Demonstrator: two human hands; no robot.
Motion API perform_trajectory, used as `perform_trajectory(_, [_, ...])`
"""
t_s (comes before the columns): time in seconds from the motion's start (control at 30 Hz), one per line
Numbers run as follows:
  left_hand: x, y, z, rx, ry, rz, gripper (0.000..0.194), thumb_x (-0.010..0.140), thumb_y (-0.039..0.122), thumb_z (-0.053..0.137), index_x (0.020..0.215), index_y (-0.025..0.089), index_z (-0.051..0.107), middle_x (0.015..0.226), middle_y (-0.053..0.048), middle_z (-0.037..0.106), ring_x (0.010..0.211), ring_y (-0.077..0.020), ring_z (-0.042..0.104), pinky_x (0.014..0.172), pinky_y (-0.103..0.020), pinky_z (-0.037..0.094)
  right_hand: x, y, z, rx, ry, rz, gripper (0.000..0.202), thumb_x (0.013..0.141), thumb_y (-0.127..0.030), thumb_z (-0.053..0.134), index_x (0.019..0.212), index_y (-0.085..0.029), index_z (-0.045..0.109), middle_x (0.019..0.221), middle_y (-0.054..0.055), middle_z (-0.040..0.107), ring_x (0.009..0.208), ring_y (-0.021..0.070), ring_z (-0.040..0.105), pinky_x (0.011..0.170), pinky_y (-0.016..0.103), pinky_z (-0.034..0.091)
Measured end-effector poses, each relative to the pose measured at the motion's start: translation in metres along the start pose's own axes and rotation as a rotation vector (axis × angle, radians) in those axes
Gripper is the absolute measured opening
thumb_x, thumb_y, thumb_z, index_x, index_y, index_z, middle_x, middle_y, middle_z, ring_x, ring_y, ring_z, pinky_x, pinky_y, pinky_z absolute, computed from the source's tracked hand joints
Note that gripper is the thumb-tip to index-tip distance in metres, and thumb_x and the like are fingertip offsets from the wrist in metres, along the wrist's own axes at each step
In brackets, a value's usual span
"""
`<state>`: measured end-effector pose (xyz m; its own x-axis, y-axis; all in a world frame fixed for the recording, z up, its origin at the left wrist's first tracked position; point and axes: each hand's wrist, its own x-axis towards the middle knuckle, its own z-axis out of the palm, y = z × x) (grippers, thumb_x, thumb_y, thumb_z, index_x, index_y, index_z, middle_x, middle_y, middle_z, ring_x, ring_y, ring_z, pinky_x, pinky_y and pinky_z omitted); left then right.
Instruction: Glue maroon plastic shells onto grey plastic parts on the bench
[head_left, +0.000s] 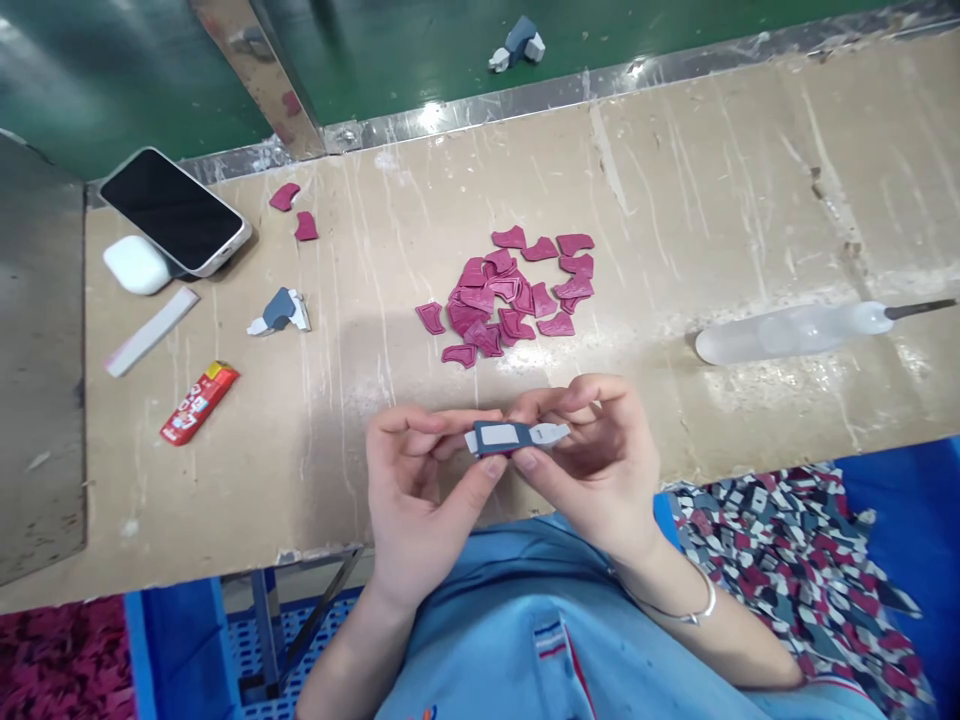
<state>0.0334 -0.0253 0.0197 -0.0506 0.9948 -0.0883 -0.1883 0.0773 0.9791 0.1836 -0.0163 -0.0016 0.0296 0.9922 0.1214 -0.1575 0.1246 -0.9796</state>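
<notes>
Small layered piece (517,435), blue-grey with whitish parts and a sliver of magenta below, is up between both hands near the front edge of the tabletop (360,220), in front of the blue shirt (517,630). Looks light, likely moulded plastic or rubber; probably firm with a little give, thin enough to bend if squeezed hard. Doesn't look fragile, though the narrow pale tip on the right seems the weakest bit. Surface reads matte, so slipping is a low risk; small size is the bigger nuisance. Best hold, I'd judge: pinch the long edges at the blue-grey middle, leave the tip alone. Left hand (412,490): thumb on the near edge, index along the far side, fingers closed on the piece toward its left half. Right hand (604,475): thumb against the near edge around the middle, index behind, also pinching; remaining fingers curled, contact there partly hidden, can't tell. Gap on both is just the piece's narrow width. Loose magenta pieces (480,300) lie beyond the hands, untouched; bottle (795,335) off to the right, well apart.
</notes>
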Motion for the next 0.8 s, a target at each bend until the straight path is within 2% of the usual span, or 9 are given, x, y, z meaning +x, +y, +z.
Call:
perform_trajectory(0.1, [0.001, 0.001, 0.000, -0.002, -0.003, -0.027, 0.040, 0.095, 0.021, 0.088, 0.110, 0.028, 0.052, 0.108, 0.000, 0.088, 0.104, -0.0191, 0.087, 0.096, -0.032, 0.069, -0.002, 0.002, 0.000, 0.041, -0.007, -0.007, 0.035, 0.100, -0.024, 0.080, 0.110, -0.032, 0.048, 0.099, -0.002, 0.076, 0.084, 0.0150, 0.079, 0.074, 0.028, 0.068])
perform_trajectory(0.23, [0.004, 0.000, -0.001, -0.032, 0.023, 0.048, 0.045, 0.092, 0.019, 0.091, 0.099, 0.027, 0.048, 0.102, 0.004, 0.088, 0.100, -0.0174, 0.087, 0.093, -0.029, 0.068, -0.004, 0.003, 0.001, 0.057, -0.007, 0.005, 0.034, 0.101, -0.027, 0.080, 0.109, -0.032, 0.048, 0.100, -0.003, 0.076, 0.086, 0.0143, 0.079, 0.076, 0.028, 0.069])
perform_trajectory(0.4, [0.007, -0.005, -0.004, -0.060, 0.053, 0.005, 0.051, 0.089, 0.033, 0.095, 0.093, 0.026, 0.044, 0.098, 0.003, 0.088, 0.100, -0.0209, 0.087, 0.089, -0.030, 0.070, -0.002, 0.002, 0.001, 0.018, -0.013, 0.001, 0.036, 0.099, -0.033, 0.084, 0.115, -0.032, 0.052, 0.101, 0.000, 0.079, 0.094, 0.0191, 0.083, 0.083, 0.035, 0.072])
perform_trajectory(0.57, [0.006, -0.007, -0.006, -0.035, 0.001, -0.027, 0.040, 0.092, 0.026, 0.091, 0.098, 0.026, 0.052, 0.109, 0.001, 0.088, 0.102, -0.0193, 0.087, 0.093, -0.031, 0.071, -0.001, 0.005, 0.004, 0.054, 0.037, -0.012, 0.033, 0.101, -0.033, 0.081, 0.118, -0.033, 0.052, 0.104, 0.000, 0.082, 0.095, 0.0186, 0.084, 0.085, 0.035, 0.072])
perform_trajectory(0.67, [0.007, -0.006, -0.005, -0.015, 0.020, -0.061, 0.042, 0.089, 0.024, 0.093, 0.093, 0.025, 0.051, 0.103, 0.000, 0.087, 0.099, -0.0200, 0.087, 0.092, -0.032, 0.071, -0.002, 0.006, 0.006, 0.049, 0.058, -0.002, 0.033, 0.101, -0.033, 0.081, 0.116, -0.033, 0.052, 0.103, 0.000, 0.083, 0.093, 0.0194, 0.085, 0.085, 0.035, 0.072])
perform_trajectory(0.8, [0.011, -0.005, -0.002, -0.096, 0.016, -0.027, 0.051, 0.087, 0.026, 0.096, 0.087, 0.024, 0.045, 0.094, 0.003, 0.087, 0.090, -0.0174, 0.087, 0.083, -0.026, 0.069, -0.002, 0.004, 0.003, 0.021, 0.050, 0.006, 0.032, 0.101, -0.040, 0.082, 0.113, -0.032, 0.053, 0.099, -0.001, 0.083, 0.090, 0.0185, 0.085, 0.080, 0.031, 0.071])
